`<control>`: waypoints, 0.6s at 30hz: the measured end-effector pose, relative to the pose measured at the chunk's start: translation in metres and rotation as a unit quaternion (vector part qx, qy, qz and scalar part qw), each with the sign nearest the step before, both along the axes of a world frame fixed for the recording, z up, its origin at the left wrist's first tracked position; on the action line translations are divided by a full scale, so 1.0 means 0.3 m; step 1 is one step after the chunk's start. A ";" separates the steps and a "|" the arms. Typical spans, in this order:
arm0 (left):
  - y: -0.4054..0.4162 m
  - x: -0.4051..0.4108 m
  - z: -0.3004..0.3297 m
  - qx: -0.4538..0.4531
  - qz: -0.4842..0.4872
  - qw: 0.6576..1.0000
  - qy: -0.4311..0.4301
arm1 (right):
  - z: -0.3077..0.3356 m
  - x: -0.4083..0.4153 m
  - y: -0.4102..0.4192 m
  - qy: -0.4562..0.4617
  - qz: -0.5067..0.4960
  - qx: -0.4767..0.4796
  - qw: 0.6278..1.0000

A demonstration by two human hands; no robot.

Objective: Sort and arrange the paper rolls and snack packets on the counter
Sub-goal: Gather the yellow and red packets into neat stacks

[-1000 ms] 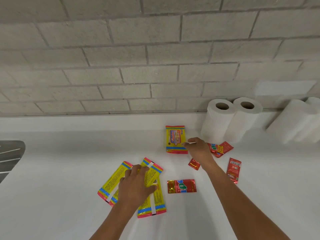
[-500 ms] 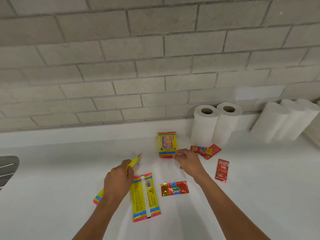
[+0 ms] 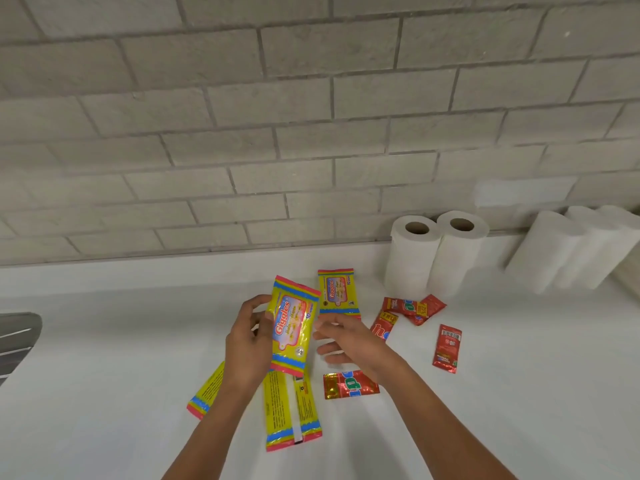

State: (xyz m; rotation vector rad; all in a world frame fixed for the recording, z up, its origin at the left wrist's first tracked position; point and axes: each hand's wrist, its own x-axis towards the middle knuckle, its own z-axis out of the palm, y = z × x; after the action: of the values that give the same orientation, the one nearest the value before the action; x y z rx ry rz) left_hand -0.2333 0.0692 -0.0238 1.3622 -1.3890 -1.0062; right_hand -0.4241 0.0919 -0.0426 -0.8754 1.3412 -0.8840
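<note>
Both forearms are bare, with no sleeves, and the left hand and right hand are ungloved.

We see the white counter lying bare left of the yellow Giggles packets, up to the metal sink edge. Right of them, red sachets scatter the surface, and upright paper rolls with leaning rolls block the brick wall side.

"Giggles" reads on the raised yellow packet, and a barcode shows on a red sachet.
</note>
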 end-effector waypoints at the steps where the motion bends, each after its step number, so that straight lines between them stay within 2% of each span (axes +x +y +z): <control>1: 0.007 -0.018 0.001 0.003 -0.007 1.000 0.013 | -0.001 0.004 0.000 -0.025 0.007 0.004 1.000; 5: 0.032 -0.076 -0.017 0.005 -0.025 0.999 0.028 | -0.023 -0.002 -0.007 -0.102 -0.006 0.006 0.995; 8: 0.034 -0.110 -0.045 0.020 -0.043 0.999 0.017 | -0.051 -0.028 -0.015 -0.126 -0.044 0.001 0.991; 18: -0.029 -0.085 -0.140 0.063 -0.084 0.991 -0.083 | -0.037 -0.150 -0.163 -0.044 -0.139 0.020 0.989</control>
State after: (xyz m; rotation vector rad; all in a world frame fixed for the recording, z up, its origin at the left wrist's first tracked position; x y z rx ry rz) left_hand -0.2588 0.0605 -0.0658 1.4680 -1.6085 -1.1289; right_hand -0.4690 0.0431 -0.0537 -0.6197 1.4194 -1.0936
